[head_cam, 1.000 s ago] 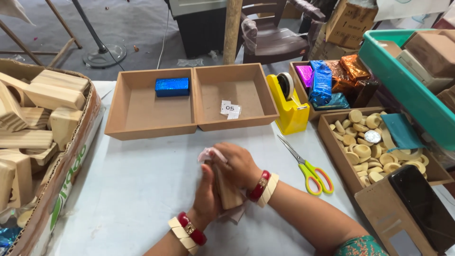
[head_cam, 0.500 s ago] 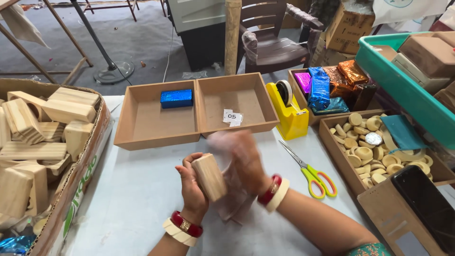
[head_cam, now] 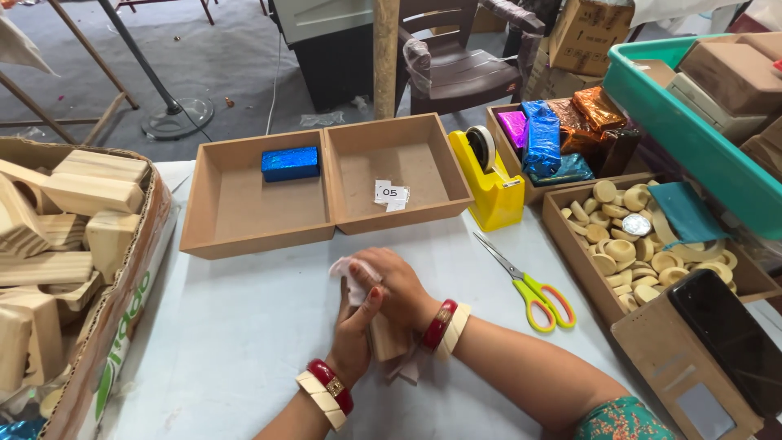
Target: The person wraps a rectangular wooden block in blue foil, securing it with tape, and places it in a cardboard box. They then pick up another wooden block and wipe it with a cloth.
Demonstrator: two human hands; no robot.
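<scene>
My left hand [head_cam: 352, 332] and my right hand [head_cam: 397, 288] are clasped together low on the white table [head_cam: 244, 326], around a small pale wooden block [head_cam: 388, 342]. A thin whitish sheet [head_cam: 349, 268] pokes out above the fingers and below the block. The block is mostly hidden by my right hand. Both wrists wear red and cream bangles.
Two shallow brown trays [head_cam: 326, 191] lie ahead; the left one holds a blue glittery wrapped block [head_cam: 291, 163]. A yellow tape dispenser [head_cam: 489, 183] and scissors [head_cam: 529, 285] sit to the right. A carton of wooden blocks [head_cam: 65, 244] stands left, a box of wooden discs [head_cam: 652, 253] right.
The block was lifted upright in my left hand half a second ago; it is now lowered to the table with both hands pressed over it and the sheet.
</scene>
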